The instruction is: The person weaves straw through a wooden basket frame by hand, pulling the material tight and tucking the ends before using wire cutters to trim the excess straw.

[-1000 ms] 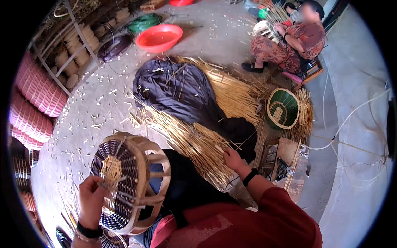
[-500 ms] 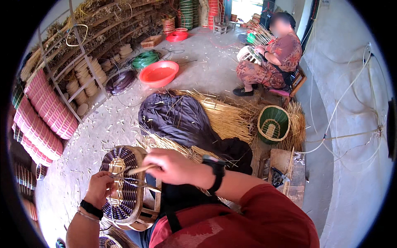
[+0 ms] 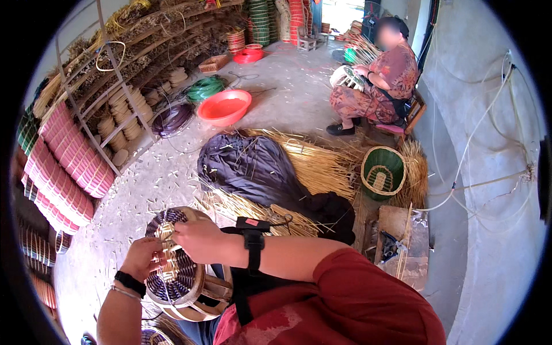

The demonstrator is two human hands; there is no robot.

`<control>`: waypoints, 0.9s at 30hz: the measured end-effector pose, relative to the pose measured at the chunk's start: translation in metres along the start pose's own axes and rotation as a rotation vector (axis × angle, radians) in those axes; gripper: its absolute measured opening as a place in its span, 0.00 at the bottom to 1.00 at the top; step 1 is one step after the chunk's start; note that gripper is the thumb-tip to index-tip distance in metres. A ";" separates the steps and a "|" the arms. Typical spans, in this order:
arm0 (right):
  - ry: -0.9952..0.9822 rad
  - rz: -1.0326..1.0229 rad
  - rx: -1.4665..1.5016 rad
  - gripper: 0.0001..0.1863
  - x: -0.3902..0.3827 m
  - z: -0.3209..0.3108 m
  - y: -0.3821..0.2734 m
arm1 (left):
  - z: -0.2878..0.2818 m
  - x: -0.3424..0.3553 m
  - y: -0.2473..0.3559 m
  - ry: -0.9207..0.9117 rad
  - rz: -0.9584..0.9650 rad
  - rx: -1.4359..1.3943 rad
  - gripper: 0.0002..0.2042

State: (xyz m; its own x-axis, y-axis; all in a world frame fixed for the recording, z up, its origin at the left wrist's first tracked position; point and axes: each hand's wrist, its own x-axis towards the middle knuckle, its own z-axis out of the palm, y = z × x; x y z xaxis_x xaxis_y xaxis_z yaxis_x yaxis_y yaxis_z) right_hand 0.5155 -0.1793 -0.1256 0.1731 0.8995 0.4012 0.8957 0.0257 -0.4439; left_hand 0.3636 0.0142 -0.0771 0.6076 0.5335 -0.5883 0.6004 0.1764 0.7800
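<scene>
An oval basket (image 3: pixel 172 291) of dark purple weave, with a pale centre and a light wooden frame, rests tilted against my lap. My left hand (image 3: pixel 141 257) is at its left side, thumb and fingers pinched over the pale centre on a thin pale strip (image 3: pixel 173 248). Across the basket's upper part reaches my right hand (image 3: pixel 200 241), closed, with its fingertips down at the weave close to the left hand. What it grips is hidden by the fingers.
Ahead lie a dark cloth (image 3: pixel 247 164) and straw bundles (image 3: pixel 316 167). A green basket (image 3: pixel 384 172) stands to the right, near a wooden board (image 3: pixel 411 253). Beyond, a seated person (image 3: pixel 391 75) works on a basket. Pink baskets (image 3: pixel 72 155) are stacked left; a red basin (image 3: pixel 224 108) sits farther off.
My right hand has moved left and down onto the basket's centre, close to my left hand. The tan strip it held out across the basket no longer shows there.
</scene>
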 end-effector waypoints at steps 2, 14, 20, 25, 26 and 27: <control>-0.053 0.040 -0.002 0.10 0.009 0.008 -0.001 | -0.003 0.003 0.004 -0.042 -0.009 0.039 0.07; -0.064 0.068 0.027 0.15 0.030 0.028 -0.013 | 0.003 -0.006 0.018 -0.198 0.013 0.095 0.07; -0.146 -0.023 0.040 0.18 0.045 0.022 -0.012 | 0.007 -0.015 0.018 -0.215 0.030 0.044 0.07; -0.119 -0.203 -0.001 0.16 0.048 0.022 -0.008 | -0.008 -0.003 -0.001 -0.240 0.103 0.076 0.10; -0.126 -0.228 -0.012 0.15 0.050 0.020 -0.008 | -0.009 -0.002 -0.002 -0.235 0.134 0.126 0.11; -0.141 -0.245 -0.033 0.15 0.052 0.017 -0.008 | -0.011 0.000 -0.005 -0.242 0.145 0.118 0.12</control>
State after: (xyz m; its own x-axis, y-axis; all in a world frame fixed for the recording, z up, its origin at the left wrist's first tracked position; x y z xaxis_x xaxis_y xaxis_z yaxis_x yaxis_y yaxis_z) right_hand 0.5103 -0.1250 -0.1150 -0.1066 0.9202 0.3766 0.9170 0.2374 -0.3205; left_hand 0.3549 0.0219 -0.0783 0.7889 0.3315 -0.5174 0.5462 0.0075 0.8376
